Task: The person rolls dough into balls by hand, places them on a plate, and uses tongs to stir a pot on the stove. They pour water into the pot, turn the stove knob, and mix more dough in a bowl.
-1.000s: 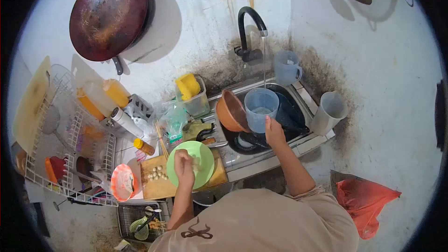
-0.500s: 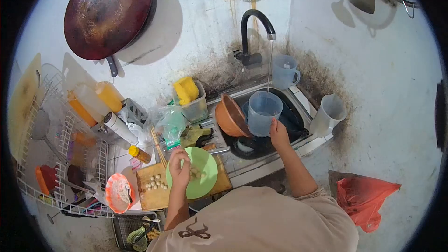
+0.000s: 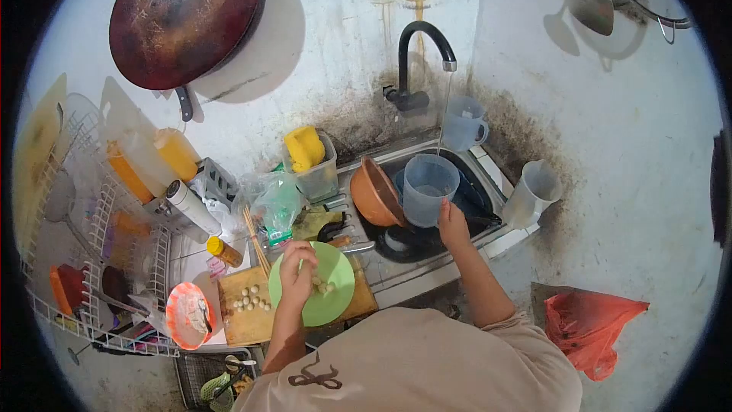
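My right hand (image 3: 454, 227) grips the handle side of a clear plastic jug (image 3: 427, 202) above the sink. A thin stream of water runs into it from the black faucet (image 3: 423, 27). Over the left part of a light green plate (image 3: 332, 307) is my left hand (image 3: 296, 268), its fingers curled; whatever they hold, if anything, is hidden. Several small pale balls (image 3: 325, 288) lie on the plate. More pale balls (image 3: 250, 301) sit on the wooden cutting board (image 3: 248, 328) beneath the plate's left side.
An orange-brown bowl (image 3: 374, 194) leans in the sink (image 3: 492, 175), left of the jug. Two more plastic jugs (image 3: 463, 123) (image 3: 531, 197) stand around the sink. A knife (image 3: 357, 247) and a yellow-capped bottle (image 3: 225, 252) lie near the board. A dish rack (image 3: 162, 259) stands left.
The view has shifted slightly. My right hand still holds the jug under the running water, and my left hand stays over the plate with its fingers curled.
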`<move>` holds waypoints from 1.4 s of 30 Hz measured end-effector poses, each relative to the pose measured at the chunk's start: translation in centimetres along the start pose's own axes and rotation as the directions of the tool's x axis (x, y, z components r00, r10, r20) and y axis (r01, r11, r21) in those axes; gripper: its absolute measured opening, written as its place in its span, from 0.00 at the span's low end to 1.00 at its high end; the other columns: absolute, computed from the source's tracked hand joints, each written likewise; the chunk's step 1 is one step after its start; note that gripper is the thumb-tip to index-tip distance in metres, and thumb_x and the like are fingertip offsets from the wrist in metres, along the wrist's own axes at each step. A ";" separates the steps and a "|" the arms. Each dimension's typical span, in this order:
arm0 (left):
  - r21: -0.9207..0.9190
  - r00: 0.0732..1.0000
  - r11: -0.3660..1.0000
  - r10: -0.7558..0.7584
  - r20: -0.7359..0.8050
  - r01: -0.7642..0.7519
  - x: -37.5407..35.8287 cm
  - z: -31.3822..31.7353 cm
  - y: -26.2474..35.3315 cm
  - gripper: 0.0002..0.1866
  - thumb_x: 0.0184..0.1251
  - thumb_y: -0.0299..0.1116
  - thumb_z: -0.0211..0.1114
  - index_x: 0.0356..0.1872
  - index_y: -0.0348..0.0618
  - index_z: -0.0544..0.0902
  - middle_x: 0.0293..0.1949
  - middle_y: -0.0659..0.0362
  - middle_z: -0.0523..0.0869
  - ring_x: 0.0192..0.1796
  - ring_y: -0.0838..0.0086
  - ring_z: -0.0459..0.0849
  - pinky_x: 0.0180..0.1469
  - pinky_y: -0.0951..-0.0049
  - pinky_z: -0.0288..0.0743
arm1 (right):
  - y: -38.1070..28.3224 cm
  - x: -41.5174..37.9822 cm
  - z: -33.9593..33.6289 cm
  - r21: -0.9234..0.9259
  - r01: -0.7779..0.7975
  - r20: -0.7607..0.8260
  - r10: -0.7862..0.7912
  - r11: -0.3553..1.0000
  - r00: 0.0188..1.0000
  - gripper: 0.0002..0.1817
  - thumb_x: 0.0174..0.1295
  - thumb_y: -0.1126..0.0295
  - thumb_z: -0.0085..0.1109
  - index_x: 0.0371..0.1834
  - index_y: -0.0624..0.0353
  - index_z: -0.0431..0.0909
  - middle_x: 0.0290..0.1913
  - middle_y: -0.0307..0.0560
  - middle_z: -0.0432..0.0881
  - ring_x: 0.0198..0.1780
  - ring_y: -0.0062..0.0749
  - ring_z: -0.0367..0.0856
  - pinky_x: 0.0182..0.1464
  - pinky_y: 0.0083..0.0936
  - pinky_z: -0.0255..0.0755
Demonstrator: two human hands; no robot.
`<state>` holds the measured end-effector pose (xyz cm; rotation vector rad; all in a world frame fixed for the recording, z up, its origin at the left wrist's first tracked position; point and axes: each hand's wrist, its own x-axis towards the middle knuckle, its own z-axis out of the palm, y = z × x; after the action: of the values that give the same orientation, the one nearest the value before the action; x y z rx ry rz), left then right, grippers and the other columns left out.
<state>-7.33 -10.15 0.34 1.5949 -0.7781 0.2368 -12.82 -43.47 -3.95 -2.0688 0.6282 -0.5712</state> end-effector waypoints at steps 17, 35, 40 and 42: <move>0.076 0.999 0.997 0.017 -0.043 -0.013 -1.7 -1.5 1.5 0.05 0.54 0.18 0.53 0.28 0.37 0.76 0.35 0.55 0.76 0.40 0.68 0.75 0.47 0.73 0.66 | 0.6 0.1 -0.3 0.021 0.030 0.008 -0.030 0.999 1.000 0.30 0.66 0.50 0.30 0.36 0.69 0.73 0.36 0.68 0.76 0.42 0.63 0.74 0.43 0.44 0.67; 0.118 0.999 0.993 -0.021 -0.047 0.026 -3.0 -2.3 2.6 0.09 0.59 0.19 0.48 0.26 0.37 0.77 0.35 0.55 0.76 0.41 0.70 0.75 0.46 0.76 0.66 | 1.7 0.7 0.3 0.069 0.026 -0.005 -0.026 0.997 1.000 0.31 0.66 0.49 0.29 0.36 0.69 0.74 0.35 0.66 0.76 0.40 0.62 0.74 0.41 0.43 0.67; 0.114 1.000 0.993 -0.001 -0.027 0.004 -3.2 -2.0 2.4 0.09 0.55 0.16 0.48 0.25 0.36 0.79 0.34 0.54 0.78 0.40 0.67 0.76 0.45 0.74 0.68 | 1.7 0.6 0.3 0.046 0.009 -0.011 -0.008 0.999 1.000 0.31 0.66 0.49 0.29 0.35 0.70 0.73 0.34 0.66 0.76 0.40 0.61 0.74 0.41 0.42 0.67; 0.134 0.999 0.991 -0.014 -0.052 0.021 -3.4 -2.0 2.3 0.09 0.54 0.17 0.49 0.24 0.37 0.78 0.34 0.54 0.78 0.39 0.67 0.76 0.45 0.73 0.68 | 2.0 0.9 0.5 0.050 0.059 -0.053 -0.057 0.997 0.997 0.30 0.66 0.48 0.30 0.31 0.68 0.71 0.29 0.58 0.74 0.34 0.50 0.72 0.36 0.37 0.66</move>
<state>-10.72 -7.07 0.67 1.7151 -0.7216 0.3215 -12.28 -44.66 -5.81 -2.0348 0.5790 -0.6694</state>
